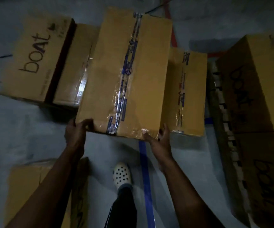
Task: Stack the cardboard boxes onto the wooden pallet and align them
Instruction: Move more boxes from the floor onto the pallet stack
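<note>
Left hand (76,131) and right hand (160,142), fingers (87,122) clamped on the near corners of one cardboard box (126,71), seemingly lifted off the floor (34,132). Handling: keep both grips level, lower it square to neighbours' edges; pallet not discernible. Long, tan, seam taped over blue print; second box (188,89) just past the right fingers, "boat" box (35,56) beyond the left.

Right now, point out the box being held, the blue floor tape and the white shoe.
held box (126,71), head view, taped top face
blue floor tape (146,178), head view, middle of strip
white shoe (122,174), head view, dotted upper
</note>
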Available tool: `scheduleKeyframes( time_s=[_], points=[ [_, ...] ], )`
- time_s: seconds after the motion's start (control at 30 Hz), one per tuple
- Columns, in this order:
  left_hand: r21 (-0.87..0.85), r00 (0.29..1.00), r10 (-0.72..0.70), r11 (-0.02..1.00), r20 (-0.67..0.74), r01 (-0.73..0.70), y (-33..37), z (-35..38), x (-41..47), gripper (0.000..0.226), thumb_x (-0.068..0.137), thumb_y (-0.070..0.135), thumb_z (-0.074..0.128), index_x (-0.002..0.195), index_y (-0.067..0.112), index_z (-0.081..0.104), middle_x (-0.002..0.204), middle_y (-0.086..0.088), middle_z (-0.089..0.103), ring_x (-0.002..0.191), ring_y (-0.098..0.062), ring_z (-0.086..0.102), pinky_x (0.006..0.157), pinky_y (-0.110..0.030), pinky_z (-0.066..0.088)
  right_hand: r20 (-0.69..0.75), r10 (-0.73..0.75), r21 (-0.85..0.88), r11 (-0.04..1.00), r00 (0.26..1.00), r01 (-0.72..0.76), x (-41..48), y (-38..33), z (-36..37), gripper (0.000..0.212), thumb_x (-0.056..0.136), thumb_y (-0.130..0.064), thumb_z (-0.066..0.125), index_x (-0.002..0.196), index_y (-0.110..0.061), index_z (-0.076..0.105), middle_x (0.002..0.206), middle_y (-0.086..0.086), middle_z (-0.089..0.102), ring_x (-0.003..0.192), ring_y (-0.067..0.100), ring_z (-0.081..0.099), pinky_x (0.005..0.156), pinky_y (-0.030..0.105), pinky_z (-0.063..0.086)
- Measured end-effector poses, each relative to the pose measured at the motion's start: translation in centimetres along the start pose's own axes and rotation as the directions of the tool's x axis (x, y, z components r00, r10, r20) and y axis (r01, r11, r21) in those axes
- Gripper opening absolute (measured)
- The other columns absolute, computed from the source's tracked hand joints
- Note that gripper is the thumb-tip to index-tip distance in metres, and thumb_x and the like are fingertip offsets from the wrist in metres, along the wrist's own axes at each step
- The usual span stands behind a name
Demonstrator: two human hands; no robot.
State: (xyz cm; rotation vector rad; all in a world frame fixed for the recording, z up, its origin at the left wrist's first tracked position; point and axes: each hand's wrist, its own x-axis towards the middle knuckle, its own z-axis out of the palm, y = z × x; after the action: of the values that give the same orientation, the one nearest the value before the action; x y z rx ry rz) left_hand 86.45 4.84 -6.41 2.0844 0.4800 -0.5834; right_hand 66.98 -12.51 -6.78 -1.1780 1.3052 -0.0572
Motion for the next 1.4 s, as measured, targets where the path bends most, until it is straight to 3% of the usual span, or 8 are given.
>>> scheduleKeyframes(
  time_s=[0.27,0.37,0.53,0.6,0.73,0.93,1.07,1.4],
  points=[
    [0.09,0.991,0.122,0.988,0.049,-0.126,3.8,-1.1,-7.7,0.033,0.084,0.028,0.076,0.113,0.011,0.074,0.104,-0.008,0.073,0.098,-0.029,0.067,0.087,-0.04,0.051,-0.118,0.084,0.282,0.958,0.989,-0.048,-4.3,-5.0,-3.4,0.078,0.079,-0.037,0.083,0.147,-0.028,0.045,0.137,-0.008,0.06,0.123,0.015,0.056,0.093,0.028,0.047],
    [-0.027,0.976,0.218,0.975,-0.018,-0.219,8.2,-1.1,-14.6,0.038,0.087,0.036,0.075,0.117,0.014,0.07,0.111,-0.006,0.071,0.102,-0.026,0.067,0.09,-0.041,0.054,-0.2,-0.022,0.281,0.957,0.98,0.079,-7.8,-10.1,-7.7,0.095,0.07,-0.06,0.082,0.15,-0.03,0.041,0.145,-0.007,0.052,0.132,0.021,0.05,0.11,0.046,0.044],
    [-0.092,0.879,0.476,0.874,-0.033,-0.477,16.0,-2.2,-28.6,0.059,0.081,0.058,0.072,0.117,0.014,0.057,0.123,-0.008,0.059,0.104,-0.016,0.059,0.081,-0.019,0.053,-0.232,-0.209,0.241,0.934,0.95,0.264,-16.9,-17.8,-18.1,0.092,0.065,-0.076,0.075,0.145,-0.044,0.044,0.143,-0.006,0.055,0.127,0.021,0.054,0.103,0.047,0.049],
    [-0.038,0.827,0.563,0.826,-0.01,-0.563,18.1,-2.2,-34.5,0.072,0.073,0.073,0.067,0.121,0.019,0.055,0.127,-0.005,0.058,0.112,-0.019,0.059,0.095,-0.037,0.052,-0.292,-0.26,0.233,0.914,0.92,0.333,-21.3,-18.8,-23.4,0.088,0.069,-0.073,0.075,0.146,-0.041,0.046,0.143,-0.007,0.055,0.127,0.019,0.054,0.099,0.04,0.049],
    [0.133,0.776,0.626,0.765,0.07,-0.63,19.5,-1.0,-47.3,0.068,0.079,0.067,0.068,0.119,0.014,0.055,0.119,-0.008,0.059,0.107,-0.028,0.059,0.094,-0.047,0.048,-0.454,-0.232,0.194,0.917,0.86,0.349,-30.7,-16.6,-33.3,0.081,0.08,-0.062,0.073,0.15,-0.037,0.041,0.142,-0.004,0.054,0.123,0.02,0.053,0.091,0.035,0.046],
    [0.198,0.731,0.622,0.708,0.281,-0.678,15.3,3.3,-65.8,0.065,0.079,0.061,0.073,0.121,0.018,0.05,0.121,-0.003,0.054,0.098,-0.02,0.056,0.078,-0.035,0.048,-0.637,-0.163,0.032,0.971,0.754,0.238,-39.8,-9.2,-48.7,0.106,0.061,-0.088,0.06,0.149,-0.034,0.038,0.149,0.001,0.05,0.134,0.032,0.046,0.113,0.057,0.028],
    [0.13,0.671,0.678,0.668,0.3,-0.732,13.7,6.2,-75.2,0.071,0.079,0.055,0.076,0.132,0.016,0.049,0.131,-0.003,0.053,0.116,-0.025,0.055,0.099,-0.042,0.047,-0.706,-0.169,0.03,0.963,0.688,0.267,-44.0,-6.7,-56.7,0.114,0.059,-0.086,0.063,0.154,-0.032,0.03,0.156,0.001,0.041,0.141,0.032,0.039,0.113,0.058,0.025],
    [-0.008,0.65,0.699,0.683,0.298,-0.73,14.3,14.4,-82.1,0.08,0.07,0.066,0.075,0.129,0.017,0.051,0.131,-0.006,0.049,0.113,-0.027,0.055,0.1,-0.05,0.05,-0.762,-0.259,-0.032,0.931,0.594,0.364,-43.2,-7.7,-68.3,0.1,0.074,-0.069,0.07,0.155,-0.03,0.027,0.157,0.0,0.036,0.142,0.028,0.034,0.108,0.053,0.021]
  ],
)
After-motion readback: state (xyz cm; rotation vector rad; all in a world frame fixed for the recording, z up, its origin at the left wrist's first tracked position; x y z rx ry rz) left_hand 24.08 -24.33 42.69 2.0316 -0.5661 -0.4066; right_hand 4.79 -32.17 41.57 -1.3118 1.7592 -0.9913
